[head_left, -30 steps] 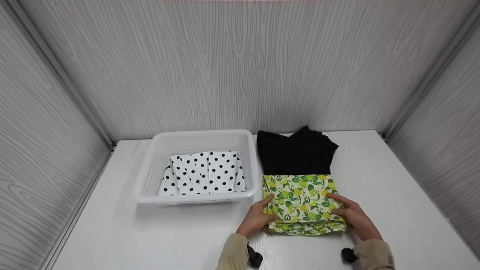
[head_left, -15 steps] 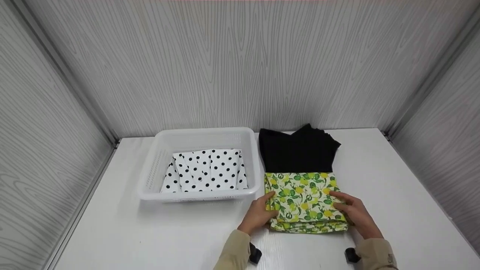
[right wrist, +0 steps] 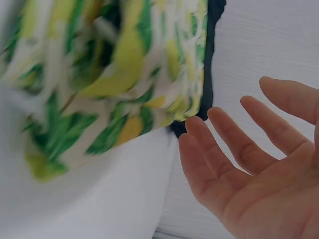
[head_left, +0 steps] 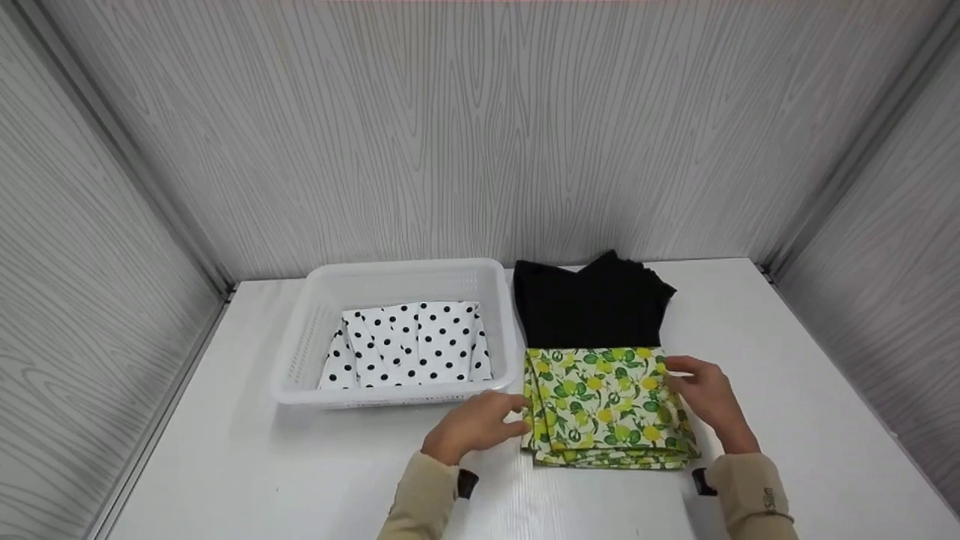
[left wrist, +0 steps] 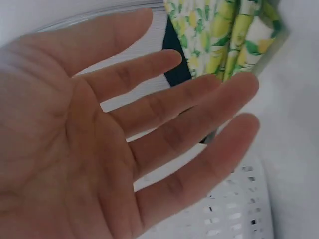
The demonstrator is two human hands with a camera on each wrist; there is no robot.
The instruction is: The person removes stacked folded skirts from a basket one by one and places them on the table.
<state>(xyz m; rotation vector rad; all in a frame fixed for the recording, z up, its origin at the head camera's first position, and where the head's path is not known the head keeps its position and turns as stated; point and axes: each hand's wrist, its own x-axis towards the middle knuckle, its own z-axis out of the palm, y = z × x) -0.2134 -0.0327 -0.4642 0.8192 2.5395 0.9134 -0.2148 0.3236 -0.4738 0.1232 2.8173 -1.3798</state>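
A folded lemon-print cloth [head_left: 607, 405] lies on the white table, its layers showing along the near and left edges. Its far part meets a black cloth [head_left: 592, 309] lying behind it. At the left edge of the print is my left hand [head_left: 474, 426], fingers spread and holding nothing. In the left wrist view that palm [left wrist: 94, 134] is bare, with the print beyond the fingertips. My right hand [head_left: 709, 396] is beside the right edge, fingers loosely extended. The right wrist view shows its fingertips close to the cloth's corner; whether they touch it I cannot tell.
To the left stands a white plastic basket [head_left: 508, 330] with perforated sides. Inside it lies a folded white cloth with black dots [head_left: 420, 349]. Grey wood-patterned panels [head_left: 465, 135] rise behind the table [head_left: 300, 480] and at both sides.
Both hands have let go of the lemon-print cloth's sides. The left hand has moved left, the right slightly up and outward. The cloth's left layers now splay a little more.
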